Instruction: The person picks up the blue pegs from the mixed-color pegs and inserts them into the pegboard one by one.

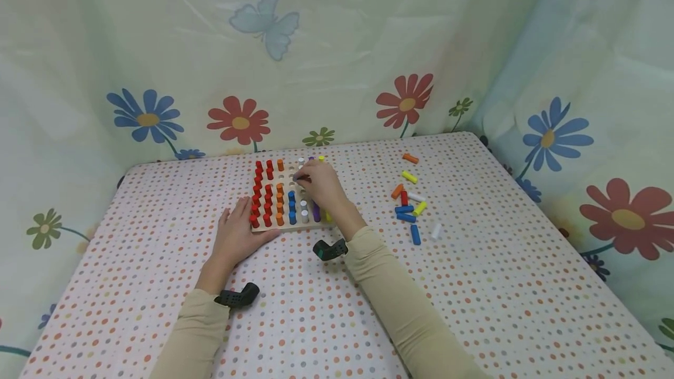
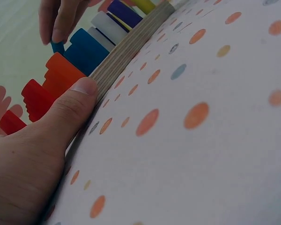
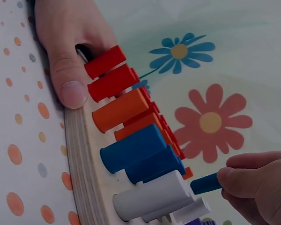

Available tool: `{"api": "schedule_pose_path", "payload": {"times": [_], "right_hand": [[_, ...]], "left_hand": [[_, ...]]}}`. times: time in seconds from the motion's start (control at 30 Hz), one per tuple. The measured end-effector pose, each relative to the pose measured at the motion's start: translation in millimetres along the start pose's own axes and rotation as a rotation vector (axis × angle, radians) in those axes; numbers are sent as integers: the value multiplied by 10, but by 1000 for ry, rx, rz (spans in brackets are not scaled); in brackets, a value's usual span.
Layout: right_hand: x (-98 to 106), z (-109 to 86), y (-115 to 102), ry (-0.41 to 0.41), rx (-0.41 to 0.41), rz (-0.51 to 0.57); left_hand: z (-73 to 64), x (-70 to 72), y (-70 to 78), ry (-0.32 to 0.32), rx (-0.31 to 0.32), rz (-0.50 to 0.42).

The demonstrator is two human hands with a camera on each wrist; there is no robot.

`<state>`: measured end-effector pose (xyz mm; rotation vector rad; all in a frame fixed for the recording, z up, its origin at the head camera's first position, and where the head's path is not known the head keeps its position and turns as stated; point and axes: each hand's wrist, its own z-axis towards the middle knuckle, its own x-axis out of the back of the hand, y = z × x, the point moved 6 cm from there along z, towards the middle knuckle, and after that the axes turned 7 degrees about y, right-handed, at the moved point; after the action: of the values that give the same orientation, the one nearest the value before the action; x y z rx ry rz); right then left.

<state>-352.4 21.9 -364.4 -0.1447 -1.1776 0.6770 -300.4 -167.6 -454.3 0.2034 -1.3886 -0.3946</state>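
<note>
A wooden pegboard (image 1: 286, 227) stands on the table with rows of coloured pegs upright in it. Along its near left corner rests my left hand (image 1: 237, 235), fingers extended by the left side and thumb (image 2: 77, 101) straight against the front edge. My right hand (image 1: 323, 186) is over the board's middle, pinching a blue peg (image 3: 206, 183) between thumb and fingertips. Red pegs (image 1: 268, 203) fill much of the left columns, beside orange pegs (image 1: 280, 206), blue pegs (image 3: 131, 147) and white pegs (image 3: 150, 194). My right hand partly covers the purple and yellow pegs.
Right of the board, loose pegs lie scattered on the dotted tablecloth (image 1: 500, 285), including a blue peg (image 1: 415, 234), a yellow peg (image 1: 409, 177) and an orange peg (image 1: 410, 158). A flowered curtain (image 1: 337, 45) hangs behind the table.
</note>
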Motion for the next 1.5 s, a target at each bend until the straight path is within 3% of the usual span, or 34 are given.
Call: {"api": "schedule_pose_path", "payload": {"times": [0.3, 0.5, 1.3, 1.5], "right_hand": [[-150, -7, -66, -122, 41, -57], [-196, -3, -69, -116, 66, -76], [-244, 24, -48, -145, 26, -72], [-279, 61, -63, -161, 56, -94]], "left_hand": [[-22, 5, -9, 9, -7, -5], [-21, 12, -6, 22, -5, -1], [-3, 11, 2, 20, -19, -4], [14, -8, -16, 10, -13, 4]]}}
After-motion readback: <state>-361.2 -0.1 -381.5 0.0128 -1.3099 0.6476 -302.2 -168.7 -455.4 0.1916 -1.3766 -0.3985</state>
